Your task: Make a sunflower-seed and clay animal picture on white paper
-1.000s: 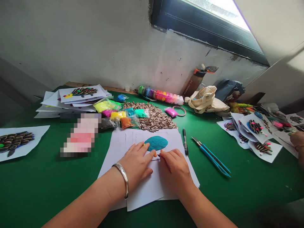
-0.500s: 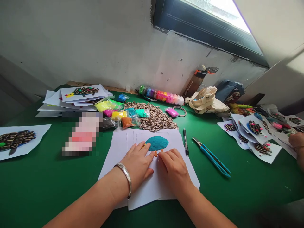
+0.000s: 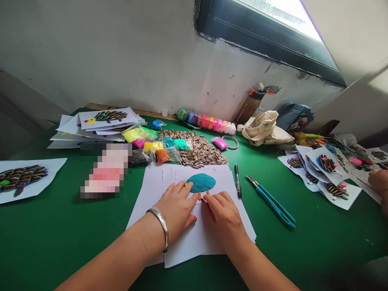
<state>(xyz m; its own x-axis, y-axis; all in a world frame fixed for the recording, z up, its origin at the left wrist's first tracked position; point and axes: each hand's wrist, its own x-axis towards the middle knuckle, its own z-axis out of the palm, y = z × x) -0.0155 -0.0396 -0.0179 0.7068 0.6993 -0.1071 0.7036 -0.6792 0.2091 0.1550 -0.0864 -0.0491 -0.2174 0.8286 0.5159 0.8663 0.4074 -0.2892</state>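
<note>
Daylight glares white through the window (image 3: pixel 274 12), and the view bows toward its edges.

At nine o'clock, a pixelated blur (image 3: pixel 104 171); at three o'clock, another person's hand (image 3: pixel 379 182), cut off by the right edge.

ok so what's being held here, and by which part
The left hand, flat on the white paper, holds nothing. The right hand's fingertips pinch something small by the orange clay, too small to tell what or where.
</note>
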